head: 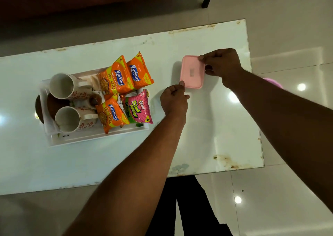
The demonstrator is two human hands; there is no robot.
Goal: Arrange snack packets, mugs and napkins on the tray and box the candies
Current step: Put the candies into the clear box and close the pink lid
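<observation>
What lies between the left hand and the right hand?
A pink rectangular plastic box; the left hand and right hand hold its opposite corners, as the head view shows.

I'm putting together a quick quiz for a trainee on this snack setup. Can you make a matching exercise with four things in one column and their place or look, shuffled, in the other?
Things
1. pink box
2. pink packet
3. mugs
4. orange packets

Descriptions
A. three of them, on the right half of the tray
B. on the bare table, with the left hand and right hand at opposite corners
C. white with red flowers, at the tray's left end
D. at the tray's near right corner

Pairs: 1-B, 2-D, 3-C, 4-A
</observation>
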